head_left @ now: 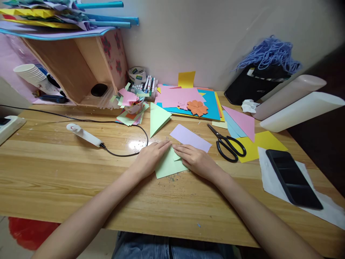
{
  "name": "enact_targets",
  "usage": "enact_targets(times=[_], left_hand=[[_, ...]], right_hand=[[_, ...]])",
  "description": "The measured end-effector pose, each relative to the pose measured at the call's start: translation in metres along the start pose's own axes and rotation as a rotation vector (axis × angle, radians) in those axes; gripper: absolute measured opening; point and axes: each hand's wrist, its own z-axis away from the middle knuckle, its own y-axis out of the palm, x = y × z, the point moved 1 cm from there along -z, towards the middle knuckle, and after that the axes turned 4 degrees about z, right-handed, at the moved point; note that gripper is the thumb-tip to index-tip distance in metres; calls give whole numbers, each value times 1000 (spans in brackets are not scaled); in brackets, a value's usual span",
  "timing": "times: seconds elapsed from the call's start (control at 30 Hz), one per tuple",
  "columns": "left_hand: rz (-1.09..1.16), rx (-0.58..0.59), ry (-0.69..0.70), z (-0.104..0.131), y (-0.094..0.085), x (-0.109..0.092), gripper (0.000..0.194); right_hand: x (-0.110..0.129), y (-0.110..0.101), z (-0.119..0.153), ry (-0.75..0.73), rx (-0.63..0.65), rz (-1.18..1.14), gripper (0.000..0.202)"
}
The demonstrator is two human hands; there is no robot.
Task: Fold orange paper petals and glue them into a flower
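A light green sheet of paper [167,167] lies partly folded on the table in front of me, with a small flap on its right side. My left hand [153,155] rests flat on its upper left edge, fingers stretched out. From the other side my right hand [196,158] presses on the fold, its fingers also straight and flat. The fingertips of both hands nearly meet at the top corner, which they partly cover. Just beyond them are a folded green paper triangle [158,120] and a lilac paper rectangle [190,137].
Black-handled scissors [228,143] lie right of my hands, near yellow paper [265,144] and a phone [293,178]. A white corded glue gun [84,134] is at left. Behind stand a paper-filled cup [134,107], stacked coloured sheets [212,106] with an orange paper flower [198,107], and a wooden box [78,68].
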Motion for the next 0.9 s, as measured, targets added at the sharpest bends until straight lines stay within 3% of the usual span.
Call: enact_targets(times=[0.33, 0.6, 0.9], left_hand=[[-20, 62, 107, 2, 1, -7, 39], [169, 45, 94, 4, -2, -15, 41], [246, 28, 71, 5, -5, -12, 25]], right_hand=[[-3, 0, 0, 2, -10, -49, 38], [-2, -2, -2, 52, -8, -86, 37], [-2, 0, -3, 57, -39, -74, 29]])
